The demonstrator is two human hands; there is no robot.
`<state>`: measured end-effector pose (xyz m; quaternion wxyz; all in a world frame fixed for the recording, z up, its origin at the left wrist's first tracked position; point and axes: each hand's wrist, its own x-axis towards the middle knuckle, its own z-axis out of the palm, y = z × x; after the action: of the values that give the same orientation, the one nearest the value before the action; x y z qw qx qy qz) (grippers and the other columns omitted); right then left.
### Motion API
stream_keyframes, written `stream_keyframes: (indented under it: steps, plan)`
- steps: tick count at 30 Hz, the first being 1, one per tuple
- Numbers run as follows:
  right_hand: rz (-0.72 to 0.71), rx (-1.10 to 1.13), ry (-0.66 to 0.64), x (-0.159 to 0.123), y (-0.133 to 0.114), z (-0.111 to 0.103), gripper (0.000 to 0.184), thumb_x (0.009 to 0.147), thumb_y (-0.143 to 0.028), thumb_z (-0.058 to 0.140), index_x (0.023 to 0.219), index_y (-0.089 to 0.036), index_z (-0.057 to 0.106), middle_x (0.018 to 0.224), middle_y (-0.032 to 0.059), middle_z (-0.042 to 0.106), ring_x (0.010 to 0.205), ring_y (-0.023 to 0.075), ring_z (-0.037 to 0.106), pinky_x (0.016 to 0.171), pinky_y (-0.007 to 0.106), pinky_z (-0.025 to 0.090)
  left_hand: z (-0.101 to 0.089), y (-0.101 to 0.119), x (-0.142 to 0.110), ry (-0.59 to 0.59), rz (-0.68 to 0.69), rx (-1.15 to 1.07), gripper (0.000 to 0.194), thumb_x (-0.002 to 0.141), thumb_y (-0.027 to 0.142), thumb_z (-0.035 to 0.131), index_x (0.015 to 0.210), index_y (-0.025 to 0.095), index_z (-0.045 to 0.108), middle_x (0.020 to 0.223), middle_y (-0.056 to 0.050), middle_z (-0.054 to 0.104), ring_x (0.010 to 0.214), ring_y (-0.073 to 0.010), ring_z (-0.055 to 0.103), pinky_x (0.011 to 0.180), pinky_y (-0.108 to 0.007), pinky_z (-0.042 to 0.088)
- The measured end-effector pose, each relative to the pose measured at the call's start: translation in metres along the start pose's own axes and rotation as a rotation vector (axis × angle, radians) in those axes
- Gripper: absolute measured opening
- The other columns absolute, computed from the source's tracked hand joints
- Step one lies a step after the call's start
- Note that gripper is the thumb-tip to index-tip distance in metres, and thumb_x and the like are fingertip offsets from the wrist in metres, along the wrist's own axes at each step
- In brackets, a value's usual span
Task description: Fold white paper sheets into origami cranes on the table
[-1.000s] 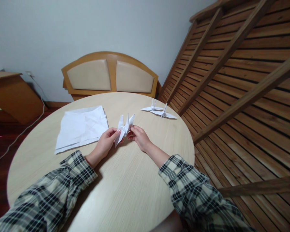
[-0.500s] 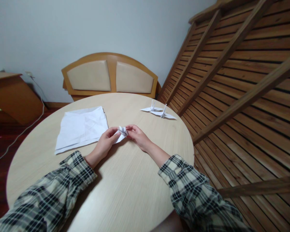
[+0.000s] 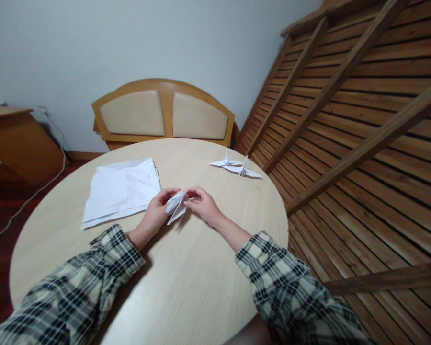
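Note:
A folded piece of white paper (image 3: 176, 205) is held between my two hands above the middle of the table. Its layers fan apart, and one pointed flap hangs down toward me. My left hand (image 3: 158, 207) grips its left side, with some fingertips hidden behind the paper. From the right, my right hand (image 3: 203, 205) pinches the paper between thumb and fingers. Two finished paper cranes, a nearer crane (image 3: 243, 171) and a farther crane (image 3: 225, 162), stand close together at the far right of the table.
A stack of creased white paper sheets (image 3: 122, 191) lies left of my hands on the round wooden table (image 3: 187, 287). Behind stands a padded headboard (image 3: 168, 115). A slatted wooden frame (image 3: 345, 143) leans along the right. A cable (image 3: 32, 199) trails over the floor at left.
The folded paper has turned in my hands, so its layers now spread open and a pointed flap hangs toward me. Both hands stay in nearly the same place.

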<state>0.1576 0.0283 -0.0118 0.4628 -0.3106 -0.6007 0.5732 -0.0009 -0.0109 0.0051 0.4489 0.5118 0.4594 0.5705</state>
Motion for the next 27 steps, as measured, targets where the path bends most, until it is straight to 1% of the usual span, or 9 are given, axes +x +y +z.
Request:
stream_keyframes:
  steps: [3, 6, 10, 13, 16, 19, 22, 24, 27]
  plan:
    - [-0.049, -0.11, 0.043, -0.001, 0.0, -0.001, 0.025, 0.072, -0.023, 0.071, 0.094, -0.021, 0.061, 0.096, 0.0022, 0.061, 0.09, 0.0155, 0.058, 0.082, 0.032, 0.05, -0.001, 0.001, -0.001, 0.002, 0.035, 0.073, 0.034, 0.066, 0.03, 0.073, 0.097, 0.017, 0.066, 0.09, -0.005, 0.068, 0.079, -0.0172, 0.061, 0.072, -0.029, 0.049]
    - [-0.097, -0.187, 0.062, 0.0, -0.001, -0.002, 0.017, 0.073, -0.024, 0.068, 0.089, -0.021, 0.06, 0.093, 0.0014, 0.059, 0.087, 0.0153, 0.057, 0.079, 0.031, 0.048, -0.001, 0.004, -0.002, 0.015, 0.083, 0.153, 0.03, 0.066, 0.029, 0.072, 0.094, 0.018, 0.067, 0.094, -0.005, 0.069, 0.086, -0.0194, 0.062, 0.078, -0.032, 0.049]
    - [-0.13, -0.169, 0.073, 0.0, -0.001, -0.002, 0.017, 0.074, -0.028, 0.069, 0.086, -0.022, 0.059, 0.09, 0.0004, 0.059, 0.088, 0.0151, 0.057, 0.079, 0.03, 0.047, -0.002, 0.005, -0.001, 0.027, 0.061, 0.122, 0.034, 0.065, 0.028, 0.074, 0.097, 0.019, 0.067, 0.099, -0.006, 0.069, 0.09, -0.0209, 0.062, 0.079, -0.032, 0.049]
    - [-0.061, -0.014, 0.083, 0.002, -0.001, -0.001, 0.021, 0.073, -0.03, 0.071, 0.086, -0.022, 0.056, 0.085, -0.0018, 0.06, 0.079, 0.013, 0.058, 0.073, 0.028, 0.047, -0.003, 0.002, 0.0, 0.027, 0.021, 0.03, 0.039, 0.068, 0.03, 0.072, 0.104, 0.018, 0.064, 0.099, -0.005, 0.067, 0.088, -0.0195, 0.062, 0.077, -0.032, 0.049]
    - [0.041, 0.116, 0.108, 0.003, -0.004, 0.0, 0.026, 0.072, -0.036, 0.073, 0.084, -0.021, 0.055, 0.077, -0.0036, 0.059, 0.069, 0.0111, 0.056, 0.066, 0.026, 0.046, -0.003, 0.0, 0.001, 0.01, 0.022, -0.008, 0.034, 0.074, 0.031, 0.067, 0.105, 0.017, 0.06, 0.101, -0.006, 0.065, 0.086, -0.0175, 0.06, 0.076, -0.031, 0.048]
    - [0.139, 0.181, 0.102, 0.002, -0.007, 0.0, 0.031, 0.071, -0.043, 0.074, 0.083, -0.02, 0.056, 0.074, -0.0034, 0.061, 0.063, 0.0102, 0.056, 0.064, 0.026, 0.046, -0.002, -0.001, 0.0, -0.025, 0.074, 0.089, 0.031, 0.077, 0.033, 0.065, 0.102, 0.016, 0.058, 0.101, -0.006, 0.062, 0.085, -0.0168, 0.059, 0.078, -0.032, 0.047]
    - [0.193, 0.208, 0.106, 0.001, -0.01, 0.0, 0.037, 0.068, -0.048, 0.076, 0.083, -0.02, 0.058, 0.073, -0.0028, 0.063, 0.06, 0.0099, 0.058, 0.064, 0.026, 0.047, -0.001, 0.0, -0.001, -0.065, 0.157, 0.219, 0.033, 0.08, 0.036, 0.062, 0.107, 0.017, 0.056, 0.106, -0.008, 0.061, 0.092, -0.0188, 0.058, 0.085, -0.035, 0.046]
    - [0.197, 0.227, 0.125, 0.001, -0.01, -0.001, 0.039, 0.066, -0.05, 0.077, 0.082, -0.02, 0.058, 0.072, -0.0026, 0.064, 0.06, 0.0101, 0.059, 0.064, 0.027, 0.048, -0.001, 0.002, -0.002, -0.004, 0.23, 0.319, 0.03, 0.084, 0.038, 0.058, 0.105, 0.018, 0.054, 0.105, -0.008, 0.06, 0.097, -0.0203, 0.057, 0.09, -0.038, 0.044]
    - [0.188, 0.252, 0.133, 0.001, -0.01, 0.001, 0.038, 0.066, -0.047, 0.078, 0.082, -0.019, 0.058, 0.072, -0.0017, 0.065, 0.062, 0.0109, 0.061, 0.066, 0.027, 0.049, -0.002, 0.006, -0.004, 0.166, 0.392, 0.512, 0.023, 0.085, 0.041, 0.059, 0.091, 0.02, 0.052, 0.101, -0.007, 0.057, 0.101, -0.0228, 0.053, 0.095, -0.041, 0.039]
